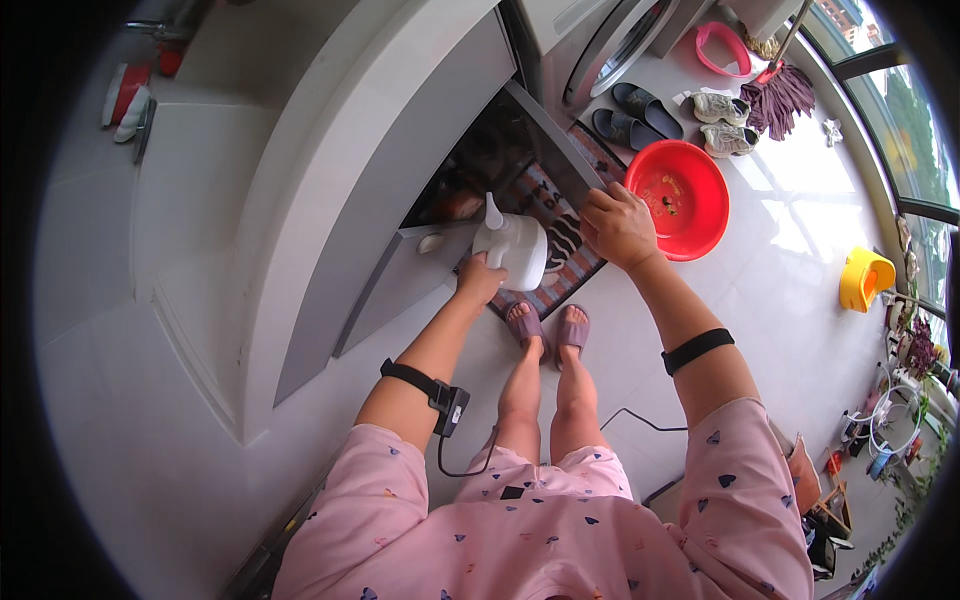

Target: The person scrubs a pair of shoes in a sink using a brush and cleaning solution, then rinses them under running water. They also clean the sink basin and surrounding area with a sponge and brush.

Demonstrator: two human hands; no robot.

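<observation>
My left hand [482, 282] is wrapped around the handle of a white plastic jug [528, 253] with a spout-like white top. The jug is in front of an open grey cabinet [405, 150] under a white counter. My right hand [619, 226] grips the outer end of the cabinet's right door [559, 142], which stands swung out. The left door [409, 281], with a pale round knob [430, 243], is also open, below the jug. Inside, the cabinet is dark and its contents are hard to make out.
A red plastic basin [686, 202] sits on the floor beside my right hand. A patterned mat [544, 281] lies under the doors. Dark slippers [646, 109], sneakers [724, 124], a mop [780, 94] and a pink basin [721, 46] are farther off. A yellow plastic potty-like seat [859, 281] is near the windows.
</observation>
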